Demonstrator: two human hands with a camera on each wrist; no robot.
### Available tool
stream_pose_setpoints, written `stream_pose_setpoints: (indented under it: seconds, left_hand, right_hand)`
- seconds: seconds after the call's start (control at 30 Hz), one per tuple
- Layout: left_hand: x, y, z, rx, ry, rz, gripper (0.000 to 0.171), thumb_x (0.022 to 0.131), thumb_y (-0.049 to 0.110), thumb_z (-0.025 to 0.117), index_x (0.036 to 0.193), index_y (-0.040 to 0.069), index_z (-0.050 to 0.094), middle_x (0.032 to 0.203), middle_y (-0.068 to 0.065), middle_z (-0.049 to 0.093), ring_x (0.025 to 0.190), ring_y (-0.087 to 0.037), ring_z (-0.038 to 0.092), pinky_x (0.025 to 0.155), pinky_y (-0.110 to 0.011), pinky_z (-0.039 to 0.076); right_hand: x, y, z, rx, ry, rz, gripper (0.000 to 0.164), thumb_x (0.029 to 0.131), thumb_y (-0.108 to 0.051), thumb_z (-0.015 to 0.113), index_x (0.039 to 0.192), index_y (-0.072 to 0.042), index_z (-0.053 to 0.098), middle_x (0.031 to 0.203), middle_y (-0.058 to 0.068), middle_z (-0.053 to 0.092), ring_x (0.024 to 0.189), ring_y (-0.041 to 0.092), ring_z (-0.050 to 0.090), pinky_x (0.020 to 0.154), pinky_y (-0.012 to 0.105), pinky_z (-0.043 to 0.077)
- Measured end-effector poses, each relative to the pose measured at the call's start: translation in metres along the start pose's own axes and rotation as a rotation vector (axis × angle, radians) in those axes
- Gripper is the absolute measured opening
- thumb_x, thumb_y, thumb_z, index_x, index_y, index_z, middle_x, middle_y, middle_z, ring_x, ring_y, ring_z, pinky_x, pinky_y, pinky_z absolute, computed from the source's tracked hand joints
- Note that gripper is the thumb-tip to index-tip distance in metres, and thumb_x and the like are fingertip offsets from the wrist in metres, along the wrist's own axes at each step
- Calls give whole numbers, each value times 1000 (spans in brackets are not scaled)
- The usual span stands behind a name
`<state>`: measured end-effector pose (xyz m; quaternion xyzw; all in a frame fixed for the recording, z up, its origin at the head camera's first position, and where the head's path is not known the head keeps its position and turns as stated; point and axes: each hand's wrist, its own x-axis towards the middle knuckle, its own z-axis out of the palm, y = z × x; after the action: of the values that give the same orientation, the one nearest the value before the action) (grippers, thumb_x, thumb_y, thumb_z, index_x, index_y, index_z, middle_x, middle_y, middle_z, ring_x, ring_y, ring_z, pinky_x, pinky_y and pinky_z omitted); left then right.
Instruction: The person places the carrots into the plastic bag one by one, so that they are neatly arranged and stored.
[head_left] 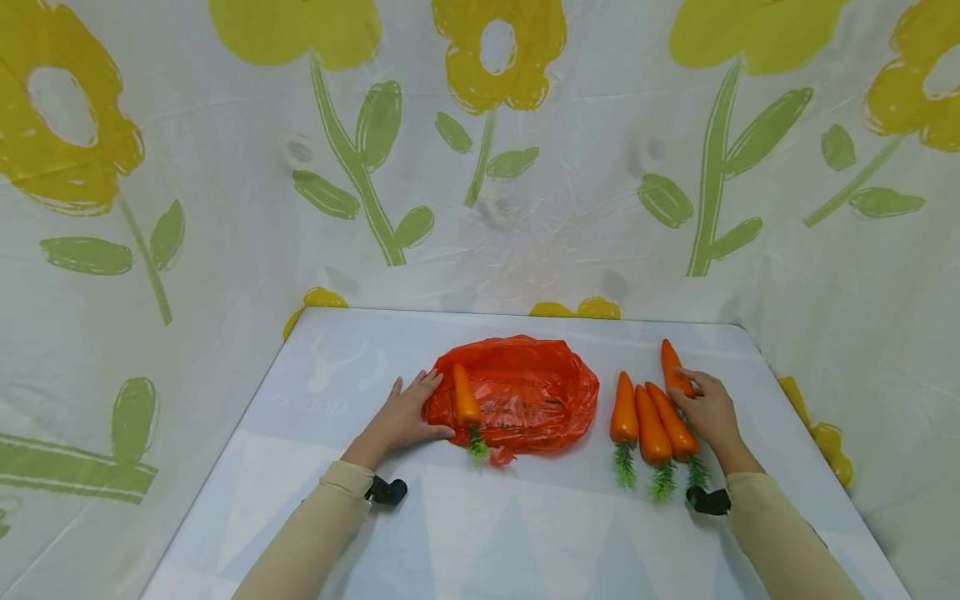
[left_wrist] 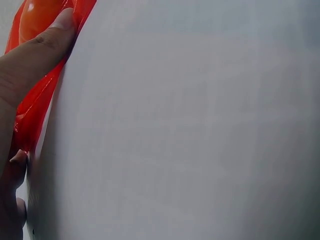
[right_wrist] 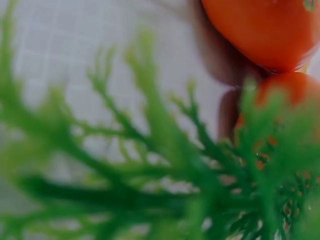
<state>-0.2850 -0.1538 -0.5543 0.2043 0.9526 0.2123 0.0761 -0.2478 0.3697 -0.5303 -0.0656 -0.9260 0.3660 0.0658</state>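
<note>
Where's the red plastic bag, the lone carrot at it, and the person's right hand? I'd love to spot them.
Red plastic bag (head_left: pixel 534 396): head view, on its crinkled middle.
Lone carrot (head_left: pixel 467 407): head view, on its orange body.
Right hand (head_left: pixel 711 414): head view, on its back.

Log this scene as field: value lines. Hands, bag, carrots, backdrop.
left hand: fingers spread, touching the bag's left edge
right hand: holds the farthest carrot
red bag: on the table, between the hands
bag carrot: at the bag's left side; inside or on top unclear
three other carrots: between bag and right hand, green tops toward the person
carrot count: five
backdrop: pale, yellow flowers
</note>
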Motion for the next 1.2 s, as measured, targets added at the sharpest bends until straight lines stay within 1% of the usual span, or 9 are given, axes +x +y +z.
stream_pose_setpoints:
  seconds: [0.17,0.37,0.6,0.8,1.0,1.2]
  left_hand:
    - [0,1,-1,3,4,2,109,78,64,78,160,9,31,166,-9,27,155,-32,17,123,-60,0]
    - [0,0,1,2,9,11,109,78,63,79,160,9,32,166,-10,27,155,-33,18,123,-61,1]
    - [-1,0,0,1,-3,-2,109,79,64,78,161,10,30,167,-8,26,156,-31,16,123,-60,-1]
    - [-1,0,0,-7,5,9,109,79,63,78,161,10,30,167,-8,26,155,-31,17,123,-60,0]
    - [-1,-1,1,4,14,19,109,79,63,78,161,9,30,167,-9,27,155,-32,17,123,-59,0]
    - [-2,0,1,-9,16,20,109,79,62,79,160,8,31,166,-10,27,155,-33,17,123,-60,0]
  right_hand:
    - [0,2,0,-20,1,-2,49,104,-25,59,142,5,53,149,36,37,127,56,45,106,66,39]
    - [0,3,-2,-27,-24,27,52,104,-29,59,144,4,52,150,36,38,129,56,44,107,67,38]
    - [-3,4,-5,-36,-40,50,54,104,-32,59,145,3,51,149,36,40,129,56,44,106,66,40]
    - [-7,8,-6,-32,-52,74,58,104,-37,59,146,1,50,150,36,38,129,55,45,105,65,41]
    - [-9,12,-10,-36,-60,94,62,103,-42,59,148,0,50,151,36,38,129,53,46,102,63,46]
    - [-13,14,-16,-39,-86,126,67,101,-48,58,148,-2,49,152,35,37,131,54,43,105,65,42]
